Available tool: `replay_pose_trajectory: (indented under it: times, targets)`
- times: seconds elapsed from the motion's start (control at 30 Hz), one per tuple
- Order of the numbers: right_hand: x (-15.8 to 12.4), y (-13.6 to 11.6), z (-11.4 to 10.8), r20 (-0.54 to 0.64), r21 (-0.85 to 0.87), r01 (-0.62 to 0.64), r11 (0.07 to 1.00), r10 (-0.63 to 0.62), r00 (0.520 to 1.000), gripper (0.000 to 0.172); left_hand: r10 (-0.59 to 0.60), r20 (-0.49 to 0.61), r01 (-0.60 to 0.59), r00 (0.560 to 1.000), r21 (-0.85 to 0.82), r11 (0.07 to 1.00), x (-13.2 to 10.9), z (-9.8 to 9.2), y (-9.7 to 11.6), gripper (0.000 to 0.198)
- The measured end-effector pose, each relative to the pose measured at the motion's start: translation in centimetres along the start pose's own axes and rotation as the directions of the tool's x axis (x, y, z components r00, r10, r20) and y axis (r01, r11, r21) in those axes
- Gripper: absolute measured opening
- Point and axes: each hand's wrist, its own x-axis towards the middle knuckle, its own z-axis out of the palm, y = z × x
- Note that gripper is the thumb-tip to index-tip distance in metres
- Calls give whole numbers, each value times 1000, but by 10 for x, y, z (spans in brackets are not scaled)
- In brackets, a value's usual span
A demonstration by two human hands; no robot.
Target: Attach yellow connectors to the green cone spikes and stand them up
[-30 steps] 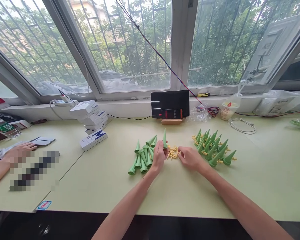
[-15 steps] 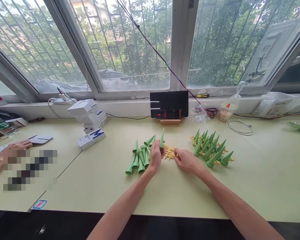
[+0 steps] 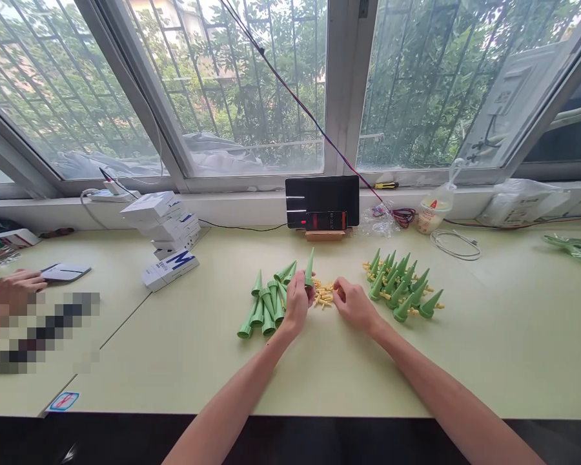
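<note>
My left hand (image 3: 299, 301) is wrapped round a green cone (image 3: 310, 266), its tip pointing up. Just right of it lies a small pile of yellow pieces (image 3: 323, 296). At the pile's right edge is my right hand (image 3: 356, 302), its fingers pressed together; what they hold, if anything, is too small to make out. Several loose green cones (image 3: 268, 303) lie in a heap left of my left hand. To the right of my right hand, several green cones with yellow pieces (image 3: 403, 284) at their bases stand in a group.
White boxes (image 3: 162, 223) are stacked at the back left. A phone (image 3: 326, 221) leans against a black tablet (image 3: 322, 194). A bagged cup (image 3: 433, 210) and a coiled cable (image 3: 455, 245) are at the back right. Another person's hand (image 3: 17, 290) rests at the far left.
The whole view has shifted slightly. My right hand has lifted a little at the edge of the yellow pile. My left hand still holds the cone upright.
</note>
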Motion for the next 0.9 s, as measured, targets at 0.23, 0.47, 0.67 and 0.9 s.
replay_pose_trajectory:
  times: [0.23, 0.47, 0.67, 0.9]
  targets:
    - [-3, -11, 2, -194, 152, 16, 988, 14, 981, 23, -168, 194, 188, 966, -86, 978, 1, 1, -7, 44]
    - [-5, -20, 3, -221, 288, 51, 956, 15, 975, 22, -319, 268, 359, 909, -115, 926, -4, 8, -10, 41]
    - [-6, -22, 3, -211, 344, 47, 938, 29, 977, 16, -333, 284, 365, 899, -67, 928, -5, 9, -7, 37]
    - [-7, -24, 3, -200, 398, 17, 917, 69, 977, 17, -179, 304, 164, 936, 77, 984, -10, 11, -10, 42]
